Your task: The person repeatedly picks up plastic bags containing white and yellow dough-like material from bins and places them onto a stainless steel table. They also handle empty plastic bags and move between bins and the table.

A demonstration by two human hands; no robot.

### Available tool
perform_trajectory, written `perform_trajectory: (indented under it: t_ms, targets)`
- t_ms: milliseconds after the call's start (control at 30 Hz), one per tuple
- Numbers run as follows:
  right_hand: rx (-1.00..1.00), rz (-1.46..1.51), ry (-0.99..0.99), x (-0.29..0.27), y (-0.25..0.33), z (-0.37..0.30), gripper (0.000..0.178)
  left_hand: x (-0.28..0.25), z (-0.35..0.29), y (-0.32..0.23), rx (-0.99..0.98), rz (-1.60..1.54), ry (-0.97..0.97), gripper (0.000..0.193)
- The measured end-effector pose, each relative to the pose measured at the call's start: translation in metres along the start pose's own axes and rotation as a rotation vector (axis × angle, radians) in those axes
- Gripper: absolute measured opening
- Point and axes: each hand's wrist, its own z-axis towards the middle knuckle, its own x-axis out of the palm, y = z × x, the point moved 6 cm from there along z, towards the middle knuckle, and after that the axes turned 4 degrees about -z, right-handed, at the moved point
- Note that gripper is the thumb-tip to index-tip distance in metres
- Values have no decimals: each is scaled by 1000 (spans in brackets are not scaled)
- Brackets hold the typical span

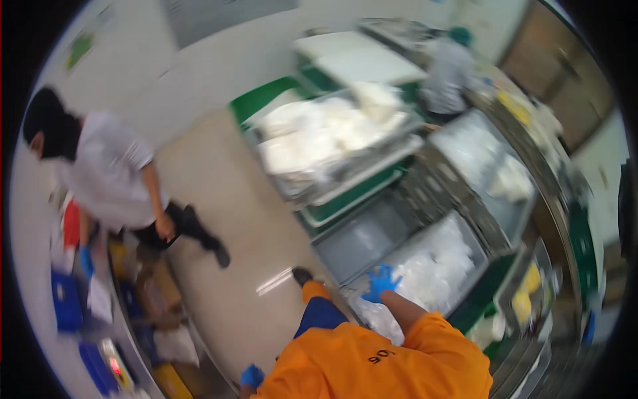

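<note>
My right hand (381, 282), in a blue glove, is open with its fingers spread. It is over the near end of a grey crate (468, 279) of clear plastic bags with white contents (435, 263), and one clear bag (379, 318) bunches up just below it. I cannot tell whether the palm presses on the bags. My left hand (252, 377), also blue-gloved, hangs low beside my orange shirt at the bottom edge. Its fingers are too small and blurred to read, and nothing shows in it.
Stacked crates of white filled bags (325, 133) stand ahead, beside an empty-looking grey crate (365, 239). Another grey crate (485, 159) holds bags at right. One person (109, 166) stands left by a shelf with bins (159, 292); another person (448, 73) is at the far right.
</note>
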Motion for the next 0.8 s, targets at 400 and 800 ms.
perform_trajectory:
  t_ms: [400,800]
  targets:
    - [-532,597,403,-180,205,100,71,160,34,-334,467,535,97,37]
    - [-789,1381,412,-540,551,142,43,100,104,-666,424,-75,-40,41]
